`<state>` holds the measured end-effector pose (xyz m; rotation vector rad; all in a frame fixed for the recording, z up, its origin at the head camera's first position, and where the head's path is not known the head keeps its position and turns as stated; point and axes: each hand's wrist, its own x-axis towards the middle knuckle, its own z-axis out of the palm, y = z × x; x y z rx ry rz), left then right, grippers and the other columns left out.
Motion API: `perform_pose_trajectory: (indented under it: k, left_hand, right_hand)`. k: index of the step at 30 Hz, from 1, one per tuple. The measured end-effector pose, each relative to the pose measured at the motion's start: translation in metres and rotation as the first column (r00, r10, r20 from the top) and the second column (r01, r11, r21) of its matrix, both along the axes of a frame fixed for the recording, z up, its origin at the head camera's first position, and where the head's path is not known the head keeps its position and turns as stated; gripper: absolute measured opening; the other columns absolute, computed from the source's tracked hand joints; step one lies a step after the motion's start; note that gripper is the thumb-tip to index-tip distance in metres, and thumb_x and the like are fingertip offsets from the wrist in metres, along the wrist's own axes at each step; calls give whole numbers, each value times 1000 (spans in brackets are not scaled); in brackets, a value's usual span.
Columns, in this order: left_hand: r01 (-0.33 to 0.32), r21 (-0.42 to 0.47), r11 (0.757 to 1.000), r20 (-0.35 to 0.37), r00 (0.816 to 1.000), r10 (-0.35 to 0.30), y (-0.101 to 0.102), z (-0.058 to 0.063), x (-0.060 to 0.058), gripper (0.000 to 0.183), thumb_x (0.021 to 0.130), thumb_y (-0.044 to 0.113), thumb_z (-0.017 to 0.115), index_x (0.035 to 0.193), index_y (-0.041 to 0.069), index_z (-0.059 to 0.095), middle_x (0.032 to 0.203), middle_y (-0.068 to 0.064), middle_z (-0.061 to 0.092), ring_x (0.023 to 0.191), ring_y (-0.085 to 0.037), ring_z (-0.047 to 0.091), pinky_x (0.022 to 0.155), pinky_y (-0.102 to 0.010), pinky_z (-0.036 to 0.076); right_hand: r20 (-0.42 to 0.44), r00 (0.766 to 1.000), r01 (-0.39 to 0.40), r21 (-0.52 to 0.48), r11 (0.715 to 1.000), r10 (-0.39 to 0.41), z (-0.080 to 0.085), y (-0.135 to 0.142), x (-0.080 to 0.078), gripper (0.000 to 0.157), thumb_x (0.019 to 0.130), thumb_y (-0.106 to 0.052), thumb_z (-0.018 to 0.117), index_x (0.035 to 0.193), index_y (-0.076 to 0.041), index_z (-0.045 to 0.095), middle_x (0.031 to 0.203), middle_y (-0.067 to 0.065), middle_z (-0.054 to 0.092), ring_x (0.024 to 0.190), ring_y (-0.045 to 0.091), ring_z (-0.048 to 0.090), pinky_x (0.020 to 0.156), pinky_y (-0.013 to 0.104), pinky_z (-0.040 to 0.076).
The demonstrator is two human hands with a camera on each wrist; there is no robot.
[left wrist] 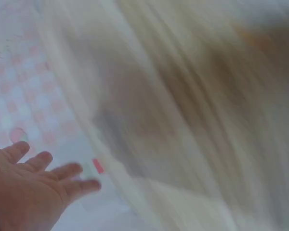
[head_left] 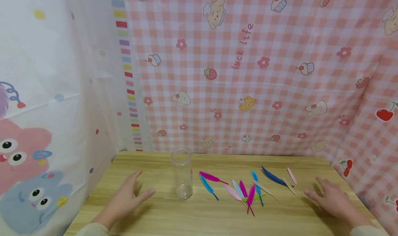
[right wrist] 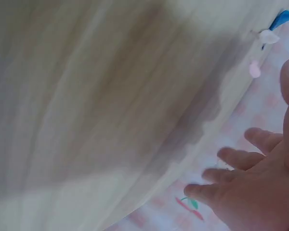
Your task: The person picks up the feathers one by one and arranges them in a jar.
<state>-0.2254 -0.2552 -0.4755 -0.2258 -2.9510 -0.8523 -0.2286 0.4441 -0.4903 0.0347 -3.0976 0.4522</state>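
Observation:
My left hand (head_left: 126, 197) hovers over the left part of the table, fingers spread, holding nothing. To its right stands an upright clear jar (head_left: 182, 175) with nothing visible inside. My right hand (head_left: 331, 198) is at the right side, also spread and holding nothing. Nearest to it lie a cream feather (head_left: 291, 188) and a pale pink feather (head_left: 292, 176). A dark blue feather (head_left: 273, 176) lies farther left. Several magenta, light blue, pink and green feathers cluster mid-table, among them a magenta feather (head_left: 251, 195). In the left wrist view the left hand (left wrist: 33, 192) shows extended fingers.
The wooden table (head_left: 168, 218) ends at a pink checked cloth (head_left: 199, 118) hanging behind it. A white cloth with cartoon figures (head_left: 77, 125) hangs at the left, and a cherry-print cloth (head_left: 367, 139) at the right.

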Motion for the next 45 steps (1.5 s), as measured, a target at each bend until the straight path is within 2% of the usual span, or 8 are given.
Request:
perform_pose_trajectory:
  k: [3, 6, 10, 15, 20, 29, 38, 45]
  left_hand:
    - [10, 113, 993, 38, 999, -14, 15, 7, -2, 104, 97, 65, 69, 165, -1, 28, 169, -34, 32, 155, -56, 34, 124, -71, 33]
    - [9, 204, 979, 45, 999, -18, 34, 14, -4, 105, 94, 63, 73, 166, 2, 27, 170, -31, 33, 155, -55, 35, 120, -72, 38]
    - [8, 345, 939, 29, 999, -20, 61, 21, -7, 104, 92, 56, 80, 167, 8, 25, 171, -23, 36, 156, -52, 36, 118, -72, 40]
    - [15, 458, 889, 11, 1000, -22, 91, 27, -12, 114, 86, 49, 88, 170, 14, 19, 174, -12, 34, 161, -45, 30, 124, -73, 30]
    - [-6, 480, 877, -5, 1000, 9, 109, 33, -17, 126, 79, 49, 94, 171, 17, 15, 176, -8, 32, 163, -41, 27, 125, -73, 26]
    - [-44, 455, 890, -46, 996, 73, 126, 40, -23, 129, 74, 65, 91, 170, 16, 20, 172, -15, 37, 158, -45, 36, 123, -72, 34]
    - [-68, 483, 873, -110, 984, 137, 140, 34, -28, 88, 79, 49, 94, 148, 12, 52, 148, -5, 65, 139, -34, 60, 114, -59, 50]
    - [-82, 470, 879, -127, 979, 159, 145, 34, -27, 75, 84, 41, 92, 143, 13, 55, 144, -8, 68, 132, -34, 65, 110, -57, 54]
  right_hand:
    - [-19, 999, -31, -25, 999, 30, 5, -7, -3, 89, 107, -55, 58, 148, 22, 41, 142, 51, 49, 128, 71, 49, 99, 79, 45]
    - [6, 999, -31, -48, 998, 32, 10, -14, -6, 88, 107, -55, 58, 147, 21, 43, 142, 47, 53, 128, 66, 54, 98, 74, 49]
    - [23, 999, -40, -65, 997, 41, 15, -23, -8, 85, 107, -54, 59, 146, 20, 45, 144, 45, 54, 127, 64, 56, 99, 73, 50]
    - [38, 998, -52, -81, 995, 55, 19, -30, -8, 83, 107, -52, 61, 146, 20, 47, 145, 44, 53, 124, 61, 61, 98, 71, 52]
    - [38, 997, -62, -86, 994, 66, 21, -34, -9, 82, 106, -51, 63, 146, 19, 47, 146, 44, 53, 122, 60, 63, 98, 70, 53]
    - [23, 998, -64, -89, 994, 66, 22, -34, -13, 83, 105, -50, 65, 145, 21, 47, 144, 44, 54, 122, 61, 62, 98, 70, 53]
    - [60, 997, -50, -90, 995, 56, 24, -39, -19, 83, 104, -51, 66, 145, 19, 48, 140, 44, 58, 124, 62, 59, 98, 70, 52]
    - [81, 997, 18, -75, 997, -12, 24, -43, -31, 75, 105, -46, 65, 142, 18, 52, 133, 41, 64, 120, 59, 63, 95, 69, 54]
